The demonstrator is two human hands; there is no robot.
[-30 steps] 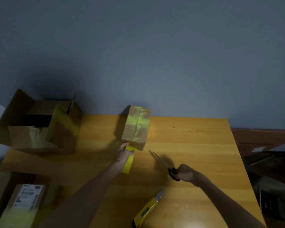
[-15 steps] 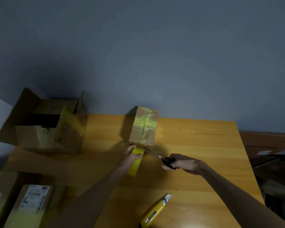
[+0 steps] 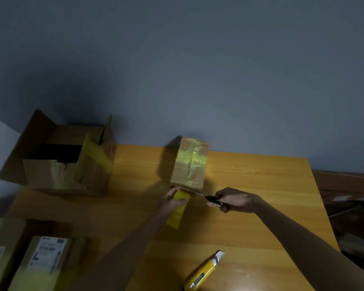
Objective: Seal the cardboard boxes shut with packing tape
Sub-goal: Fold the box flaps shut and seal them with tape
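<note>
The left hand (image 3: 169, 203) grips the yellow tape roll (image 3: 176, 216); the right hand (image 3: 234, 200) grips scissors (image 3: 211, 198) at the taped box (image 3: 189, 164). The label (image 3: 48, 252) on the near-left box (image 3: 23, 267) is too blurred to read.

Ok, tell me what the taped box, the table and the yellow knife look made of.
Taped box: matte brown cardboard under glossy yellowish plastic tape that wrinkles and glints. Table: wood or veneer, smooth orange finish showing grain lines. Utility knife: yellow body, probably plastic; pale tip looks metallic, but it is blurred.
</note>
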